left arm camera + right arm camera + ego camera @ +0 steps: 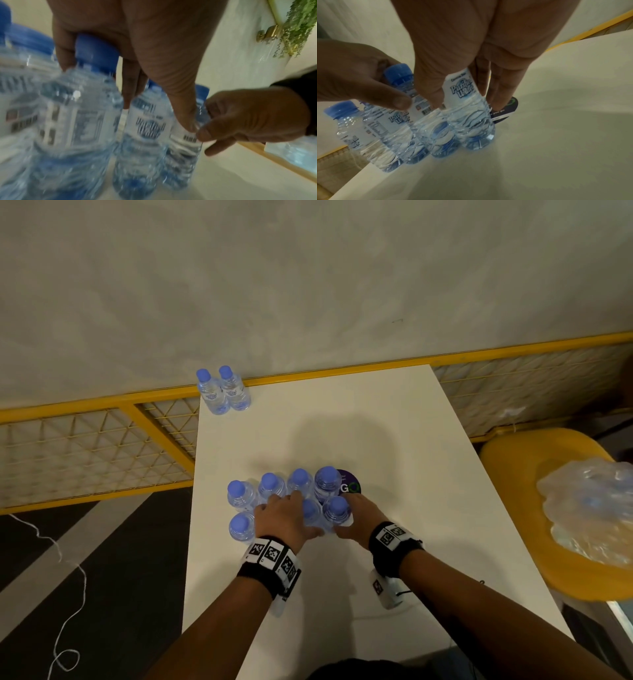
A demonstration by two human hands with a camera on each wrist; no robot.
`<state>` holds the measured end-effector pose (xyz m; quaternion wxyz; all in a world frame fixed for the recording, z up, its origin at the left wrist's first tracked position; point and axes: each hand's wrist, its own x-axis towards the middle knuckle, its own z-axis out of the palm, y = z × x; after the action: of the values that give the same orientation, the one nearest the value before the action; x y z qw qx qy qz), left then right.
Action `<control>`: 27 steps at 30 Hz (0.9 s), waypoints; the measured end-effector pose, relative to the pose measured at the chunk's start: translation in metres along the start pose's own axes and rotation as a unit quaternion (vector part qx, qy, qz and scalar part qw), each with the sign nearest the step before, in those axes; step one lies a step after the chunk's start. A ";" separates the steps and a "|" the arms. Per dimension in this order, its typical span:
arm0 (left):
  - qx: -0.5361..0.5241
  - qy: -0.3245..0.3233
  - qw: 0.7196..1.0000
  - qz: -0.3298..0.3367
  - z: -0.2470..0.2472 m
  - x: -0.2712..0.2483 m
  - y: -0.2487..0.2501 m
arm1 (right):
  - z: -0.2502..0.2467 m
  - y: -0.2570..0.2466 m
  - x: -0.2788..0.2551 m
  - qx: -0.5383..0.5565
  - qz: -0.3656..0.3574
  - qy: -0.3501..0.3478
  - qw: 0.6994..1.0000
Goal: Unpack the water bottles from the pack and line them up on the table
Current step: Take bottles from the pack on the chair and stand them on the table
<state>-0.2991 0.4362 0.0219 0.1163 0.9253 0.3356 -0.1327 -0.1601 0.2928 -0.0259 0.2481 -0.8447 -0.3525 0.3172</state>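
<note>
Several small clear water bottles with blue caps stand in two rows in a cluster [270, 484] on the white table [376, 422]. My left hand [287, 513] reaches into the near row, thumb and fingers curled round one bottle [145, 121] there. My right hand [356, 513] grips the rightmost near bottle [337, 506], thumb on its label [462, 88] and fingers behind it. Two more bottles [224, 392] stand side by side at the table's far left corner.
A round dark purple sticker [351, 486] lies on the table just behind my right hand. Crumpled clear plastic wrap [589, 508] sits on a yellow chair [534, 460] to the right. A yellow mesh fence [85, 446] runs behind and left of the table.
</note>
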 end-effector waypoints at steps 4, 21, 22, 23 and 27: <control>-0.007 0.104 0.994 0.030 -0.020 -0.019 0.004 | -0.012 0.020 -0.013 0.023 0.033 0.017 0.999; -0.157 -0.138 0.894 0.397 0.023 -0.019 0.346 | -0.199 0.318 -0.249 0.183 0.333 0.280 0.882; -0.165 -0.160 0.887 0.401 0.031 -0.021 0.374 | -0.211 0.335 -0.254 0.199 0.336 0.302 0.869; -0.168 -0.181 0.882 0.400 0.038 -0.021 0.401 | -0.223 0.349 -0.258 0.216 0.337 0.317 0.860; -0.159 -0.257 0.880 0.366 0.064 -0.021 0.496 | -0.267 0.389 -0.250 0.259 0.348 0.319 0.843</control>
<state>-0.0022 0.0339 0.0316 0.3841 0.8849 -0.0522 -0.2584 0.0625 -0.1922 -0.0054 0.4300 -0.8714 0.1577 0.1759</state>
